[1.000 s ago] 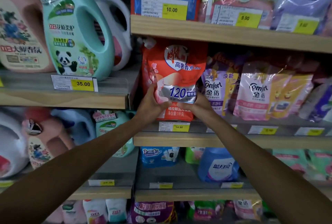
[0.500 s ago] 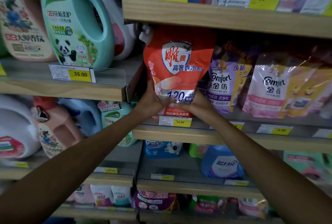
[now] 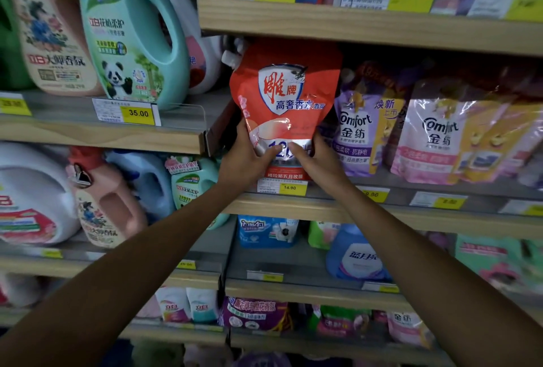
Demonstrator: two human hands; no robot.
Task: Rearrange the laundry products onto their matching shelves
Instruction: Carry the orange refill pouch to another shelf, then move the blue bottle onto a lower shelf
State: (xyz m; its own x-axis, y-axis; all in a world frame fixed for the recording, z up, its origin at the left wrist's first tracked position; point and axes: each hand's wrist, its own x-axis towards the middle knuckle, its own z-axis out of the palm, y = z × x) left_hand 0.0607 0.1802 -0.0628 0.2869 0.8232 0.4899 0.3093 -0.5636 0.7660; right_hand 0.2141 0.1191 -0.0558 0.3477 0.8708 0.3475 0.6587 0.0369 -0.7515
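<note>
1. Red detergent pouch [image 3: 286, 93] front and centre in the head view, upright, at the left end of the middle shelf [image 3: 382, 213] on the right-hand rack, with its white spout [image 3: 230, 59] poking up at the top left corner, just under the upper shelf [image 3: 367, 25].
2. Both hands are on it, low down. The left hand [image 3: 246, 161] grips the lower left edge, thumb across the front, and the right hand [image 3: 316, 161] clasps the lower right edge the same way.
3. The pouch's base is hidden behind the hands and the 14.90 price tag [image 3: 289, 187], so I cannot tell whether it sits on the shelf board.
4. Just to its right, a purple Comfort pouch [image 3: 361, 131] stands against it, and further right is a pink Comfort pouch [image 3: 435, 137].
5. Over on the left rack, a teal panda jug [image 3: 132, 34] stands above a 35.00 price tag [image 3: 138, 113], with a pink jug [image 3: 50, 43] to its left.
6. One shelf down on the right rack, under the person's right forearm, a blue bottle [image 3: 358, 258] stands beside a blue box [image 3: 264, 231].
</note>
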